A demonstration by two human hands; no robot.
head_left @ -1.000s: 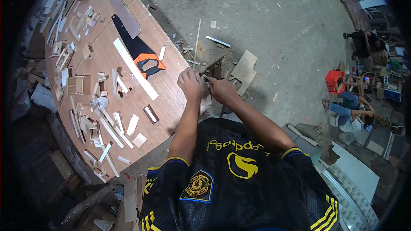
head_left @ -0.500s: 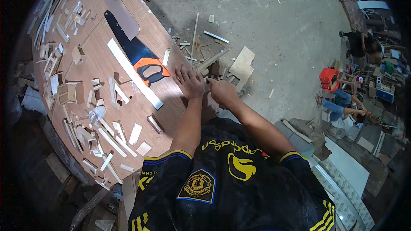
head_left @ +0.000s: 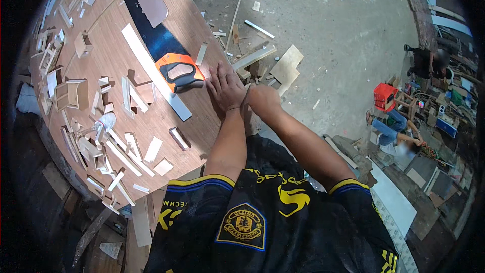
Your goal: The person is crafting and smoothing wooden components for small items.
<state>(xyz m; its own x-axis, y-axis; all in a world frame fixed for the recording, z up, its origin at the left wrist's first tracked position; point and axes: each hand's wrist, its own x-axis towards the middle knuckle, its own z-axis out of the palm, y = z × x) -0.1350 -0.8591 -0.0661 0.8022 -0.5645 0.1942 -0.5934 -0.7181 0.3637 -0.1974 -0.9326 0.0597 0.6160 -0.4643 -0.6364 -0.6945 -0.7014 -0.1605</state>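
Observation:
My left hand (head_left: 225, 90) lies flat on the corner of the brown wooden table (head_left: 194, 134), its fingers spread and pointing away from me. Close beside it, just past the table edge, my right hand (head_left: 264, 103) is closed in a fist. A sliver of something pale shows by its thumb side, but what the fist holds is hidden. Left of my left fingertips rests a hand saw (head_left: 180, 72) with an orange and black handle and a dark blade. A long white strip (head_left: 155, 72) runs alongside the saw. A small pale wood piece (head_left: 201, 54) lies beyond the handle.
Small box-like wooden parts (head_left: 77, 94), slats and a spool of pale string (head_left: 106, 122) crowd the table's left side. Offcuts and a plywood piece (head_left: 286, 71) litter the concrete floor. At the right, a person (head_left: 391, 134) sits near a red container (head_left: 385, 96).
The view has shifted slightly, so the table and saw appear higher and the near parts farther left. My right fist has rolled a little beside my left hand, which stays flat.

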